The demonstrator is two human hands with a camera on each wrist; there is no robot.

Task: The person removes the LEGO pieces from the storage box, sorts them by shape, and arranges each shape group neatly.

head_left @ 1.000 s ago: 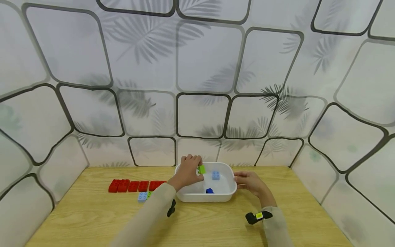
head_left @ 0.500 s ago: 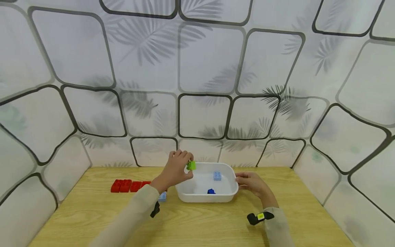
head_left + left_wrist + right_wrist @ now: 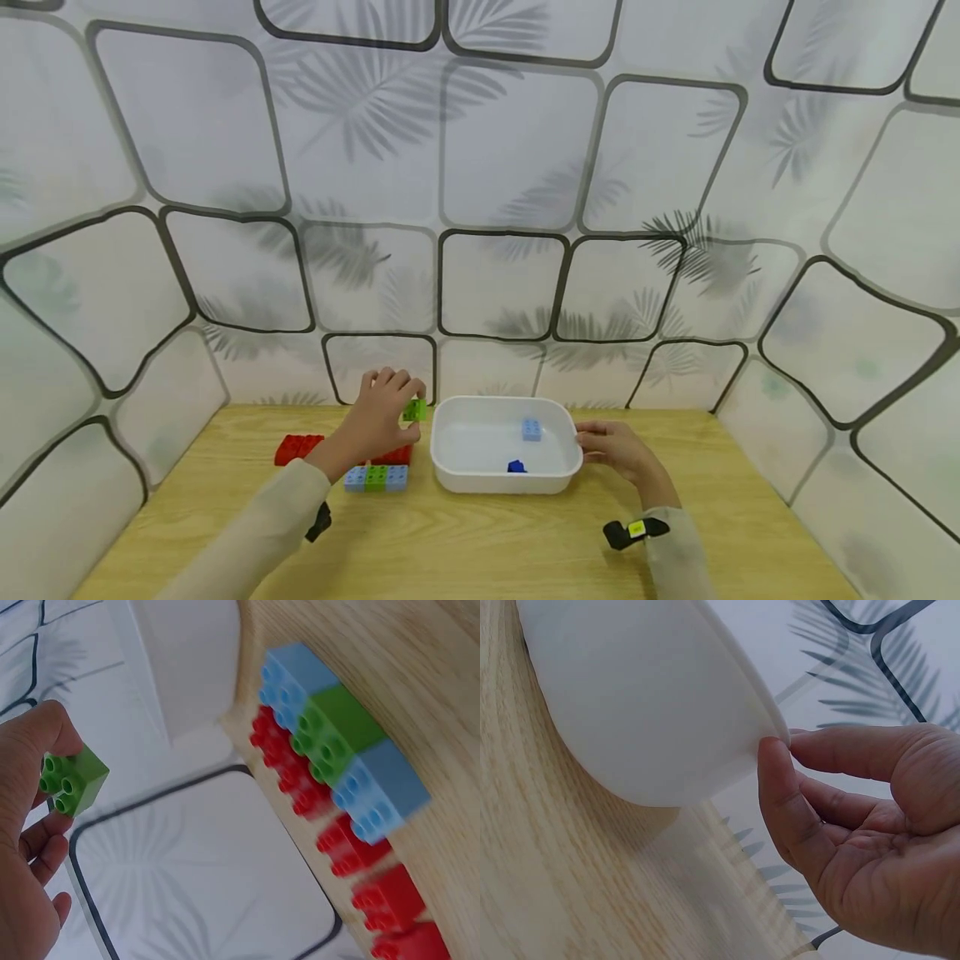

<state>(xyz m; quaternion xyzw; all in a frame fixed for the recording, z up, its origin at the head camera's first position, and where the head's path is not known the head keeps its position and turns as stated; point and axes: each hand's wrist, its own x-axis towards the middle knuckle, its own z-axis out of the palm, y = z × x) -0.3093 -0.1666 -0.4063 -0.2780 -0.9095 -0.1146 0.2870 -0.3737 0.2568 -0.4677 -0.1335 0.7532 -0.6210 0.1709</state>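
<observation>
My left hand [image 3: 375, 421] pinches a green toy brick [image 3: 415, 410] between thumb and fingertips, held above the tabletop to the left of the white plastic bin [image 3: 504, 483]. The brick's studs [image 3: 66, 784] show in the left wrist view. Below this hand lies a row of a light blue brick [image 3: 355, 478], a green brick [image 3: 376, 477] and another light blue brick [image 3: 397, 477], side by side. Behind them runs a row of red bricks [image 3: 298, 448], partly hidden by the hand. At the bin's right end, my right hand [image 3: 618, 450] grips the rim with its fingertips [image 3: 775, 754].
Inside the bin are a light blue brick [image 3: 531, 430] towards the back and a dark blue piece [image 3: 517, 467] near the front wall. The wooden table [image 3: 480, 542] ends at a patterned backdrop [image 3: 495, 283] behind and on both sides.
My left hand has moved left with the green brick, from over the bin to above the brick rows. The right hand stays at the bin's end. The view shifts slightly.
</observation>
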